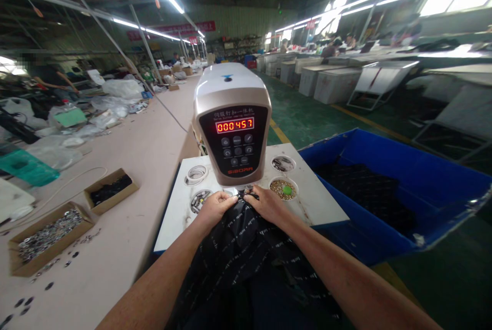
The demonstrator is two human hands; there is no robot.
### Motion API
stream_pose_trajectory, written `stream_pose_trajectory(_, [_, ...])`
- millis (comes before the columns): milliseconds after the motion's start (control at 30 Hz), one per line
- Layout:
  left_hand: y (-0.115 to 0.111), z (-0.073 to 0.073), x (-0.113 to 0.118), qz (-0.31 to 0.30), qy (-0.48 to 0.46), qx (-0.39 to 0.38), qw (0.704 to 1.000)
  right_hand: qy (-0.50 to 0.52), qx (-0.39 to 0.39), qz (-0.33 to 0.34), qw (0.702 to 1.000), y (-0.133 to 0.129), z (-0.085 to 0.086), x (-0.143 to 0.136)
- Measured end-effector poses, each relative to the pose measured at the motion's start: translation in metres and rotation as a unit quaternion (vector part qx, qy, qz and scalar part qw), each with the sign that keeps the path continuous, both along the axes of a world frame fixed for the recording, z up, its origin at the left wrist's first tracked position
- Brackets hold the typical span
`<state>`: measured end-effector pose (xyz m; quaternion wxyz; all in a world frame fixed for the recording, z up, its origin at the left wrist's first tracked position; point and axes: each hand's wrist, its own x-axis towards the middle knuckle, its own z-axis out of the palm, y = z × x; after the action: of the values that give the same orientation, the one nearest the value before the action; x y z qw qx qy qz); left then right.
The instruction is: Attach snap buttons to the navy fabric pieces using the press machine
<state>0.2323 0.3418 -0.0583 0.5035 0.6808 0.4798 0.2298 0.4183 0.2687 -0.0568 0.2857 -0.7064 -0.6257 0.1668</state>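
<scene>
A button attaching machine [234, 99] with a red display reading 000457 stands in front of me on a white work plate [172, 217]. Black fabric with small white lettering [246, 238] drapes from my hands down over my lap. My left hand [215, 207] pinches its top edge on the left, just below the machine head. Close beside it, my right hand [265, 202] grips the same edge on the right. Between the fingertips the edge is stretched at the machine's base. The exact spot under the machine head is hidden.
Round wells in the plate hold brass-coloured fasteners [277, 190] and other metal parts [283, 164]. A blue bin [434, 176] with dark fabric stands right. On the long table at left sit a carton of metal pieces [49, 232], a smaller carton [110, 190] and plastic bags.
</scene>
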Motion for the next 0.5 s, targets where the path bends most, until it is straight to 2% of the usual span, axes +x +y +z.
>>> stream_pose_trajectory(133, [-0.003, -0.008, 0.006, 0.035, 0.051, 0.072, 0.996, -0.025, 0.005, -0.006, 1.000, -0.002, -0.002, -0.002])
stream_pose_trajectory(300, [-0.010, -0.006, 0.009, 0.062, 0.121, 0.152, 0.979, -0.063, 0.025, 0.016, 0.998, -0.003, -0.007, 0.000])
stream_pose_trajectory(500, [-0.009, -0.004, 0.009, 0.048, 0.152, 0.175, 0.972, -0.092, 0.027, 0.042, 0.994, -0.001, -0.007, 0.002])
